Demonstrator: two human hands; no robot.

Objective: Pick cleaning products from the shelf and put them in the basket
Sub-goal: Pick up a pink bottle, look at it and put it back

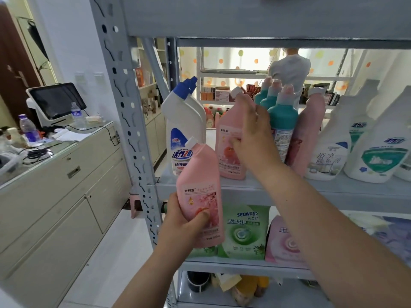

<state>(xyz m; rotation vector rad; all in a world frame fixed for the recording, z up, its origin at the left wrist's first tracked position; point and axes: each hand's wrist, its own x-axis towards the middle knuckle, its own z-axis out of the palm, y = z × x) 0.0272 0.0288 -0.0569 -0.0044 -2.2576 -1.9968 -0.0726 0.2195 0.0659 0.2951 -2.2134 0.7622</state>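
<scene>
My left hand (181, 221) grips a pink cleaner bottle (199, 187) with a white cap, held tilted in front of the shelf edge. My right hand (255, 138) reaches onto the middle shelf (333, 190) and wraps its fingers round a second pink bottle (229, 138) that stands there. Beside it stand a white toilet-cleaner bottle (184, 121) with a blue cap, teal bottles (282, 121), another pink bottle (308, 132) and white spray-refill bottles (378, 150). No basket is in view.
The grey metal rack upright (131, 121) stands just left of my left hand. Green (243, 232) and pink (283, 241) detergent pouches fill the shelf below. A cream counter (55, 181) with a screen and water bottles is to the left. A person (289, 72) stands behind the rack.
</scene>
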